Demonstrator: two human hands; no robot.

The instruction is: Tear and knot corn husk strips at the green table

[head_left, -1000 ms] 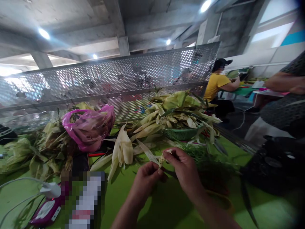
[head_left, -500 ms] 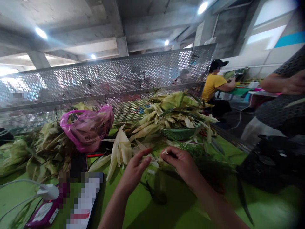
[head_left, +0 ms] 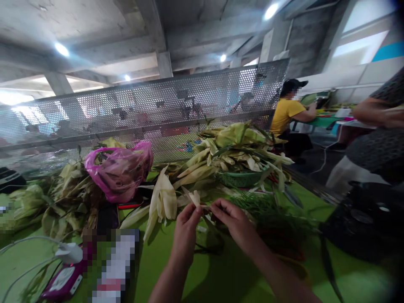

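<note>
Pinching pale, slender corn-husk piece (head_left: 196, 197) with left hand (head_left: 187, 222) and right hand (head_left: 232, 213), near-left of green plastic basket (head_left: 239, 179); flaring upward, long axis crosswise.

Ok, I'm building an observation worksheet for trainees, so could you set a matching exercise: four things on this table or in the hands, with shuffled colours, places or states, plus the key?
Column one:
1. Pale husk piece
2. Plastic bag
3. Basket
4. Power strip

Column two:
A. green, heaped with husks
B. has a white plug in it
C. pink and see-through
D. pinched in the left hand

Pairs: 1-D, 2-C, 3-A, 4-B.
</note>
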